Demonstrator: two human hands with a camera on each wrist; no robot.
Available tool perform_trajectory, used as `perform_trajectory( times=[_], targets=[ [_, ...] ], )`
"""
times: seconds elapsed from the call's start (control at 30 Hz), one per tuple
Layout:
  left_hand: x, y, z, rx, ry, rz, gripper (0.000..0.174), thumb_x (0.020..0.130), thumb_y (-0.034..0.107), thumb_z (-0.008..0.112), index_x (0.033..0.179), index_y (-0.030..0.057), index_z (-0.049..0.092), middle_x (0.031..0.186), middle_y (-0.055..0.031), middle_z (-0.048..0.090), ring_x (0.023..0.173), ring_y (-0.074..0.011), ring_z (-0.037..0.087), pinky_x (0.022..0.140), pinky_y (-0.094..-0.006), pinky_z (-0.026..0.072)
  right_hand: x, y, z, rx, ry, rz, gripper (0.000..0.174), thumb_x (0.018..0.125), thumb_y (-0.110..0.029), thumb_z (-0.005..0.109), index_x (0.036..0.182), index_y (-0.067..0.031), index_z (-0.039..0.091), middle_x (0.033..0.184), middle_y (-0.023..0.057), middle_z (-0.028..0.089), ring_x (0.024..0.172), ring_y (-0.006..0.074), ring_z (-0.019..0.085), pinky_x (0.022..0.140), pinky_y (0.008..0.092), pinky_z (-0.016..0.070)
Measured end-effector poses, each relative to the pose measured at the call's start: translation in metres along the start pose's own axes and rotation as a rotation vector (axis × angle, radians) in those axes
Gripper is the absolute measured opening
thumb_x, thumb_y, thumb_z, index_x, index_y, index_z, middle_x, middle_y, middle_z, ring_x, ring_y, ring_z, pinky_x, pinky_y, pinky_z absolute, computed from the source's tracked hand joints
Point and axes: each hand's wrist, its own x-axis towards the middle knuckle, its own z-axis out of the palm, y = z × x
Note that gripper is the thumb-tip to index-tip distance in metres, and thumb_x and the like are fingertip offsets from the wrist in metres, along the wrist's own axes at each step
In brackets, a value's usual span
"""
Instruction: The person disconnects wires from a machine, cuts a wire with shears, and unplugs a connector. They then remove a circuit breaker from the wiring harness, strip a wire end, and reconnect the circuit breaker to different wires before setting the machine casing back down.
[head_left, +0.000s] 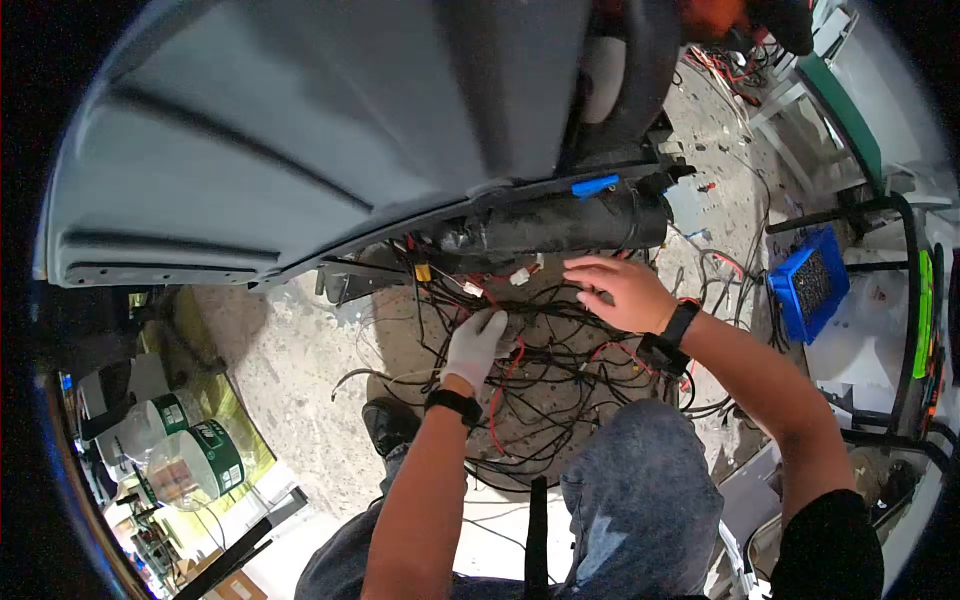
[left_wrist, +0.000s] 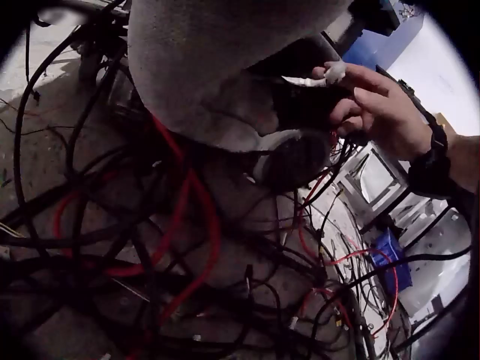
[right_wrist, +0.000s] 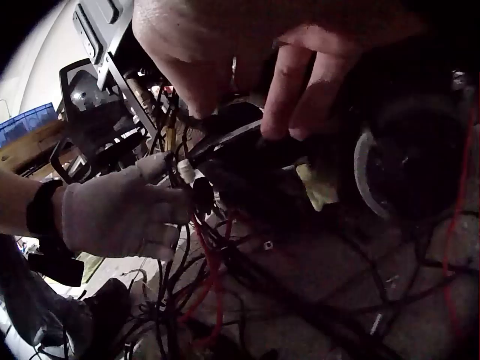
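My left hand (head_left: pixel 475 345), in a pale glove, pinches black cables (right_wrist: pixel 180 244) at the tangle. In the right wrist view a white connector (right_wrist: pixel 186 171) sits right at its fingertips. My bare right hand (head_left: pixel 630 295) is held above the tangle to the right, fingers extended and thumb apart, with nothing plainly gripped. Left of its fingertips in the head view are a white connector (head_left: pixel 520 276) and another white plug (head_left: pixel 472 289). In the left wrist view a small white piece (left_wrist: pixel 335 73) overlaps the right fingertips. Red wires (head_left: pixel 515 375) run through the black harness.
A large grey panel (head_left: pixel 300 130) overhangs the work, with a black cylinder (head_left: pixel 570 222) below its edge. At the right stands a blue bin (head_left: pixel 812 283) of small parts beside a black frame (head_left: pixel 915 300). Clear containers with green labels (head_left: pixel 222 455) are at the left.
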Motion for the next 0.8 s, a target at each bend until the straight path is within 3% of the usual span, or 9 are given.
perform_trajectory(
  times=[0.03,0.13,0.17,0.23,0.37,0.5,0.6,0.67,0.8],
  targets=[
    [0.002,0.0,-0.004,0.041,-0.086,-0.08,0.044,0.088,0.028,0.053,0.116,-0.0053,0.049,0.093,-0.0114,0.06,0.091,-0.0156,0.058,0.07,-0.0246,0.0473,-0.008,0.009,-0.001,0.0,-0.001,0.009,0.023,0.082,-0.021,0.054,0.101,-0.0091,0.06,0.109,0.0029,0.058,0.088,0.0253,0.06,0.074,0.0359,0.049],
    [0.04,-0.053,-0.024,0.284,0.116,0.181,0.044,0.083,0.028,0.059,0.113,-0.0042,0.054,0.1,-0.0144,0.062,0.097,-0.024,0.057,0.084,-0.032,0.0435,-0.04,0.034,-0.005,0.054,-0.094,0.153,0.019,0.082,-0.022,0.053,0.094,-0.009,0.061,0.086,0.0078,0.063,0.077,0.0279,0.06,0.067,0.0396,0.0478],
    [0.02,-0.022,-0.016,0.344,0.163,0.066,0.042,0.082,0.027,0.06,0.112,-0.0024,0.056,0.105,-0.0129,0.061,0.099,-0.025,0.055,0.089,-0.0342,0.04,-0.057,0.033,-0.007,0.05,-0.045,0.201,0.018,0.083,-0.024,0.053,0.089,-0.0095,0.061,0.079,0.0112,0.062,0.073,0.0297,0.06,0.064,0.0407,0.0471],
    [0.02,-0.024,-0.012,0.191,0.117,0.141,0.037,0.084,0.02,0.057,0.114,-0.0018,0.055,0.108,-0.0109,0.06,0.097,-0.0207,0.055,0.087,-0.0303,0.0405,-0.096,0.046,-0.004,-0.069,-0.132,0.351,0.017,0.083,-0.024,0.051,0.085,-0.0093,0.06,0.077,0.0138,0.061,0.072,0.0309,0.06,0.063,0.0416,0.0468],
    [0.039,-0.039,-0.016,0.265,0.087,0.037,0.032,0.085,0.014,0.054,0.113,-0.0024,0.056,0.106,-0.0084,0.06,0.089,-0.0168,0.056,0.079,-0.0273,0.0436,-0.191,0.064,0.023,-0.099,0.116,0.783,0.017,0.079,-0.022,0.054,0.083,-0.0063,0.06,0.076,0.0149,0.06,0.071,0.033,0.059,0.063,0.042,0.0469],
    [0.035,-0.034,-0.012,0.206,0.052,0.062,0.031,0.085,0.014,0.053,0.112,-0.003,0.056,0.103,-0.0071,0.06,0.085,-0.0166,0.056,0.075,-0.028,0.0451,-0.256,0.062,0.055,-0.054,0.236,0.909,0.026,0.079,-0.027,0.058,0.082,-0.0012,0.058,0.077,0.0154,0.06,0.073,0.0315,0.059,0.064,0.0413,0.0449],
    [0.028,-0.027,-0.004,0.192,0.045,0.065,0.032,0.085,0.014,0.053,0.112,-0.0031,0.055,0.102,-0.0066,0.06,0.085,-0.016,0.056,0.076,-0.0274,0.0447,-0.261,0.052,0.073,-0.012,-0.055,1.133,0.04,0.079,-0.039,0.059,0.099,-0.0038,0.057,0.093,0.0164,0.061,0.087,0.0322,0.059,0.074,0.0417,0.0472],
    [0.03,-0.03,-0.006,0.064,-0.004,-0.048,0.032,0.085,0.014,0.053,0.113,-0.0028,0.055,0.103,-0.0073,0.06,0.088,-0.0165,0.055,0.08,-0.0272,0.043,-0.251,0.044,0.07,-0.046,-0.142,1.188,0.046,0.076,-0.043,0.06,0.101,-0.0045,0.057,0.094,0.0159,0.061,0.088,0.0319,0.059,0.075,0.0415,0.0475],
    [0.034,-0.037,-0.006,0.196,0.034,0.066,0.033,0.085,0.015,0.054,0.113,-0.0024,0.055,0.103,-0.0086,0.06,0.09,-0.0179,0.055,0.083,-0.0276,0.0413,-0.242,0.058,0.086,-0.202,-0.299,1.245,0.068,0.066,-0.061,0.062,0.096,-0.0001,0.056,0.087,0.0165,0.063,0.081,0.0299,0.062,0.07,0.0404,0.0495]
  ],
)
